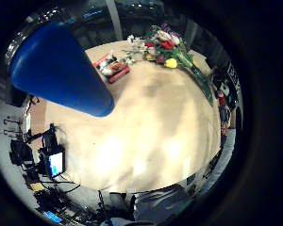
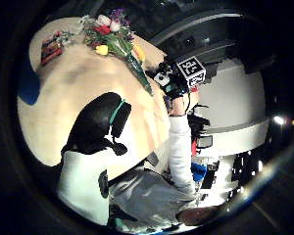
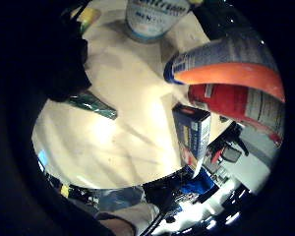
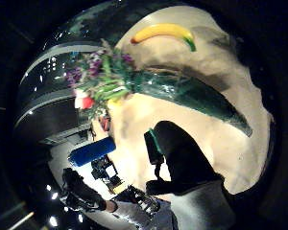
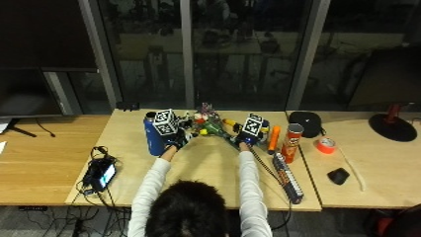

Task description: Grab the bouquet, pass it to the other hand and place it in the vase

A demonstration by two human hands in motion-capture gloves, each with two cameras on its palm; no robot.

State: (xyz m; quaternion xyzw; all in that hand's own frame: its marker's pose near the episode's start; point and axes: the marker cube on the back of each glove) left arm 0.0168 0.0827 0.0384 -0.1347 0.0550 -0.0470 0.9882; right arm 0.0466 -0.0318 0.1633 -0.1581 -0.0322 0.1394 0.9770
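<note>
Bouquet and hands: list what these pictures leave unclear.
- Right hand grip: outside view, marker cube covers the fingers; whether it holds the bouquet stem end cannot be told.
- Left hand fingers: outside view, likewise covered.
- Blue vase opening: cut off in the left little finger side palm view, too small in the outside view.
- Bouquet stem end: right little finger side palm view, behind a dark glove.

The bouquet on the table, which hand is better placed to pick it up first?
Probably the right hand: it sits at the wrapped stem end of the bouquet, where the grip belongs. The left hand is by the blue vase, apart from the stems.
</note>
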